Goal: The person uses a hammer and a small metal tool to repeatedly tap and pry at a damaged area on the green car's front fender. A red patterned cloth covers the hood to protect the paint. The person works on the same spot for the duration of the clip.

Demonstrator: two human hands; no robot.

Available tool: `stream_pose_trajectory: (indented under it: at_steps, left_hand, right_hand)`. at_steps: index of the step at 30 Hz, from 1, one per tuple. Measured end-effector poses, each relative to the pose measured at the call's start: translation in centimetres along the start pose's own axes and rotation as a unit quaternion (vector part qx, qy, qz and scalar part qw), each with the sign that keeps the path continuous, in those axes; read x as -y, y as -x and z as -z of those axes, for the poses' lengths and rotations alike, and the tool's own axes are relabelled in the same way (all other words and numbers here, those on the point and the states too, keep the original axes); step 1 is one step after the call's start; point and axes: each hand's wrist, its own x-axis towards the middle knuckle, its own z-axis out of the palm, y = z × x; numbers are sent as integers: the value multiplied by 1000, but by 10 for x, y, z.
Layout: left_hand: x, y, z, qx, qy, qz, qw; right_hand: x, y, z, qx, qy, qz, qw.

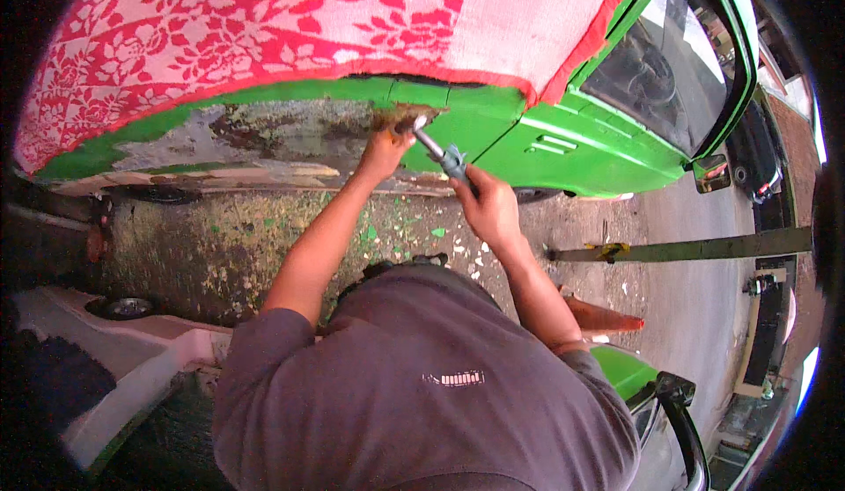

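Note:
My right hand is closed around the handle of a hammer-like tool with a silver shaft and grey-blue grip, angled toward the car. The tool's head is at a rusty brown patch on the side of a green car. My left hand is closed at that patch, just beside the head, on something I cannot make out. Left of the patch the body panel is mottled bare grey and brown, with worn paint along its lower edge.
A red and pink patterned cloth drapes over the car. The floor has scattered paint flakes. An orange cone and a post stand to my right. Another vehicle is behind me at lower left, and a green one at lower right.

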Motion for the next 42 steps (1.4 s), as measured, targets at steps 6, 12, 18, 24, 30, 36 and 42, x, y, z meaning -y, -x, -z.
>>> stream_pose_trajectory:
  at_steps: [6, 12, 18, 24, 30, 36, 42]
  left_hand:
    - [-11, 12, 1, -34, 133, -64, 989]
    - [2, 3, -6, -15, 123, -39, 992]
    - [5, -1, 2, 2, 138, -60, 989]
    - [-14, -3, 11, 8, -1, 69, 998]
    - [1, 6, 0, -8, 127, -6, 992]
    - [3, 11, 9, -45, 51, 48, 996]
    - [-10, 27, 7, -44, 81, 53, 994]
  right_hand:
    - [7, 10, 0, -93, -103, 20, 990]
    - [14, -4, -3, -39, -14, -21, 999]
    - [12, -5, -2, -92, -129, -20, 987]
    - [5, -17, -7, -13, -43, -13, 999]
    - [6, -21, 4, -48, -133, 20, 990]
    - [-17, -36, -4, 67, -80, -5, 995]
    - [-38, -35, -3, 64, -193, -35, 978]
